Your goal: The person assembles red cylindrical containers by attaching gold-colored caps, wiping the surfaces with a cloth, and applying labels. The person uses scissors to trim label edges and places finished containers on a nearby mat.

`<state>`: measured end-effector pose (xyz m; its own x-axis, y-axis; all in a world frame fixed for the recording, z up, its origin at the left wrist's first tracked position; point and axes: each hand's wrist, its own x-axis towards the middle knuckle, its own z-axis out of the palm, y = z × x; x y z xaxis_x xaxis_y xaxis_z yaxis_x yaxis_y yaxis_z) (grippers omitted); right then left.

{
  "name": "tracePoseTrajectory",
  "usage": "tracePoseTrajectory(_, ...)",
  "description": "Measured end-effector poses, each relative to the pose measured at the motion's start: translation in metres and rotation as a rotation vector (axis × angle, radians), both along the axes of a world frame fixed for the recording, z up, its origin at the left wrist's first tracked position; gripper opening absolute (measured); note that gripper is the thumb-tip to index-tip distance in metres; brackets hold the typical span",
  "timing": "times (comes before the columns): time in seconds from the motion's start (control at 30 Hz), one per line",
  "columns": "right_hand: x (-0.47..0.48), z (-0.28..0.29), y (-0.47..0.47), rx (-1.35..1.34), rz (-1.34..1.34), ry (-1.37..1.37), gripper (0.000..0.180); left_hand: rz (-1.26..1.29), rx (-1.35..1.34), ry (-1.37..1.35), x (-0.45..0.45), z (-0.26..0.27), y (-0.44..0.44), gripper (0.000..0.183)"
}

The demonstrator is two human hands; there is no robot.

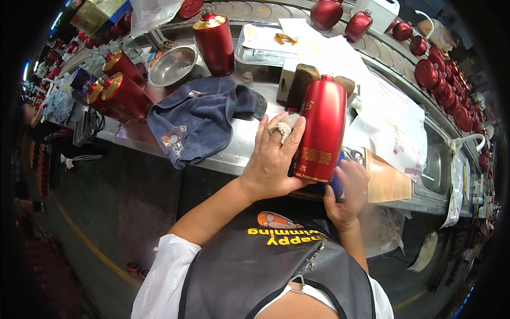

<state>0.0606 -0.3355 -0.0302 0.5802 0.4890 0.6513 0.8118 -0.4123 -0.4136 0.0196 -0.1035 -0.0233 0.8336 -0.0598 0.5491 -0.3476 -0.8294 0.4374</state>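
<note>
A glossy red bottle (324,127) with gold print leans in front of me, its neck pointing away and its base towards me. My left hand (271,163) holds it, fingers along the left side and thumb at the base. A knitted cloth sleeve (287,127) covers one finger of that hand. At the bottle's lower right is my right hand (350,187), blurred, with the thumb close to the base. Whether it grips anything cannot be told. A blue object (337,188), mostly hidden, shows beneath the bottle between my hands.
A blue cloth (195,115) with a small clear packet (174,139) hangs over the metal bench edge. Behind are a steel bowl (173,65), a gold-shouldered red bottle (215,44) and a metal tray (259,58). White sheets (386,123), a tan board (386,179) and a sink (435,171) lie right.
</note>
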Motion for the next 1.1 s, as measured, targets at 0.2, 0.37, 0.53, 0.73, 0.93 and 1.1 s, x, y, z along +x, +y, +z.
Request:
tracePoseTrajectory(0.2,0.001,-0.001,-0.002,-0.002,-0.004,-0.005,0.048,-0.037,-0.171,0.024,0.006,-0.003,-0.004,0.123)
tracePoseTrajectory(0.37,0.001,-0.003,-0.001,-0.006,-0.006,0.017,0.048,0.012,0.052,-0.015,-0.001,0.004,-0.002,0.121)
tracePoseTrajectory(0.53,0.002,-0.006,-0.001,0.016,-0.002,0.047,0.05,-0.052,-0.154,0.017,0.003,0.005,-0.001,0.12)
tracePoseTrajectory(0.73,0.003,-0.011,-0.002,0.001,0.007,0.099,0.05,-0.007,-0.028,-0.018,0.002,0.009,0.0,0.114)
tracePoseTrajectory(0.93,0.006,-0.014,-0.003,0.008,0.025,0.103,0.051,-0.035,-0.062,-0.033,0.006,0.017,0.0,0.112)
tracePoseTrajectory(1.1,0.01,-0.007,0.0,-0.003,0.041,0.079,0.05,-0.034,-0.027,-0.038,0.006,0.019,0.0,0.113)
